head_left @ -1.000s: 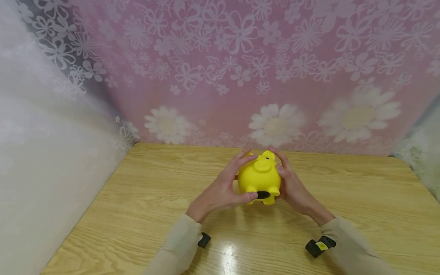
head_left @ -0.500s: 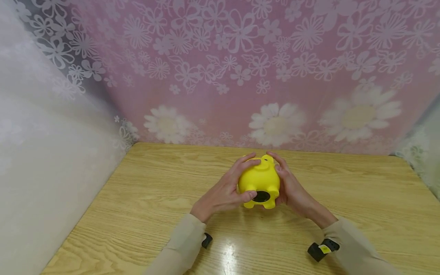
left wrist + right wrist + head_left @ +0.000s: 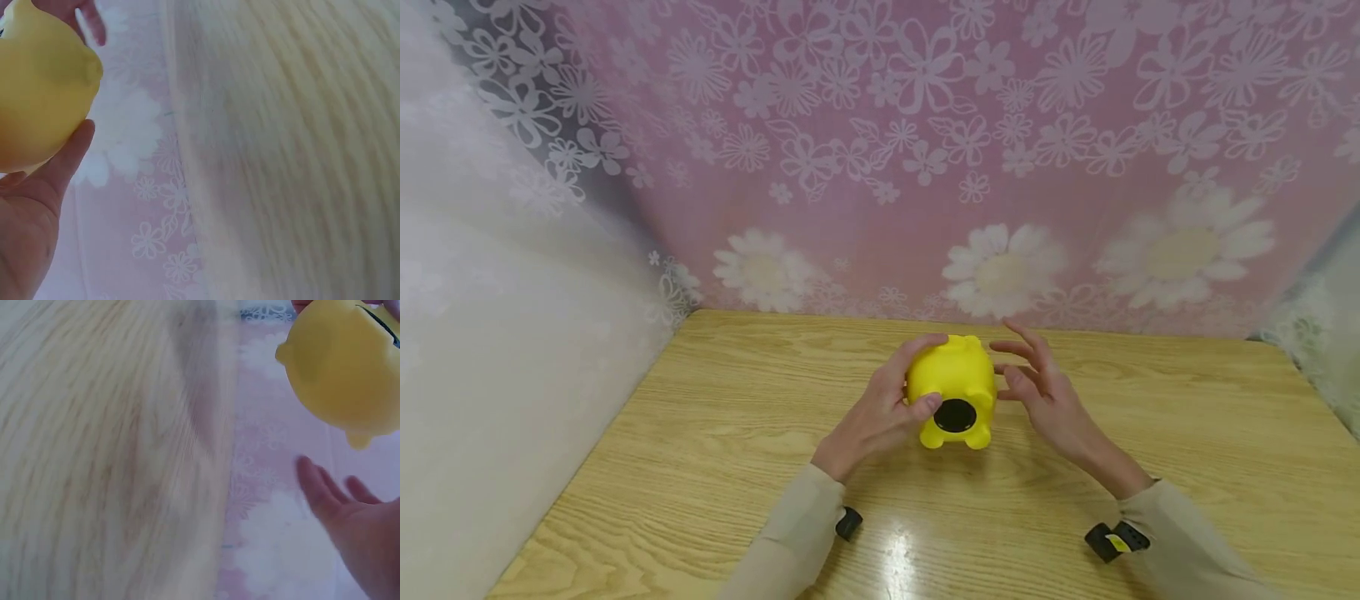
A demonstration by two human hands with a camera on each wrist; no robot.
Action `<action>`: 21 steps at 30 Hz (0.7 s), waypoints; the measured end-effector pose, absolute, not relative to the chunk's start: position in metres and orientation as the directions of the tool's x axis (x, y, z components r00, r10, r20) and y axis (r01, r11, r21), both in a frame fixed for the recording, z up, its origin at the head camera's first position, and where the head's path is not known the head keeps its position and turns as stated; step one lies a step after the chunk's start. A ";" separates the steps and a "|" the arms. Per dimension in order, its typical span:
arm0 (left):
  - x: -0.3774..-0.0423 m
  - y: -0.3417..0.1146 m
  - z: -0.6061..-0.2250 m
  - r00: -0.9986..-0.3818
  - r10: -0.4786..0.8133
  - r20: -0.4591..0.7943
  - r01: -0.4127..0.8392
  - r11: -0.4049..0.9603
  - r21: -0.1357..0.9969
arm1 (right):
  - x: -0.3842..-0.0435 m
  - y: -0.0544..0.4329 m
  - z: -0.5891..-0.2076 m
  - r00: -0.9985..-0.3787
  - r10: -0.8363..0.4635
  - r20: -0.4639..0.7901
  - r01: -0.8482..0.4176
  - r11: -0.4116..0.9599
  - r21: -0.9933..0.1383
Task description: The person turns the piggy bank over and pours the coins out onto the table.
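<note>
A yellow piggy bank (image 3: 952, 372) is tipped back above the table, its underside with a round black plug (image 3: 955, 415) facing me and its stubby feet pointing down and toward me. My left hand (image 3: 880, 412) grips it from the left, thumb beside the plug and fingers over the top. In the left wrist view, that hand (image 3: 31, 219) curves round the yellow body (image 3: 44, 87). My right hand (image 3: 1052, 408) is just to the right, fingers spread. The right wrist view shows a gap between the right hand (image 3: 359, 519) and the piggy bank (image 3: 344, 369).
A wood-grain table (image 3: 722, 417) lies beneath both hands. Behind it hangs a pink flowered cloth (image 3: 865, 225), close to the table's far edge. A pale cloth (image 3: 512, 333) borders the left side. Black wrist straps (image 3: 1116, 542) show at the sleeves.
My right hand has let go of the piggy bank and moved off to the right. The bank has tilted further back and shifted slightly left in my left hand, showing more of the plug.
</note>
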State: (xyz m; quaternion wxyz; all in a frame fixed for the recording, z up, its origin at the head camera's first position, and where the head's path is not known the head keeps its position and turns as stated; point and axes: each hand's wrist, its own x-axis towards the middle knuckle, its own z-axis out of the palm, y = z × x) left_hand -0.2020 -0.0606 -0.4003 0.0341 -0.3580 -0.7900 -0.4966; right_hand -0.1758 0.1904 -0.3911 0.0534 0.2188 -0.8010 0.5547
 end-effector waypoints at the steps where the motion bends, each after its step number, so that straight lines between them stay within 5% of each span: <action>1: -0.202 -0.061 -0.400 -0.756 0.520 0.396 0.580 0.253 0.774 | -0.175 0.191 -0.392 -0.887 -0.275 0.372 -0.447 0.302 -0.842; 9: -0.204 -0.053 -0.397 -0.822 0.448 0.351 0.503 0.284 0.816 | -0.171 0.184 -0.394 -0.770 -0.267 0.580 -0.636 0.234 -0.736; 21: -0.213 -0.043 -0.398 -0.853 0.489 0.181 0.368 0.319 0.873 | -0.164 0.166 -0.401 -0.735 -0.163 0.658 -0.675 0.275 -0.685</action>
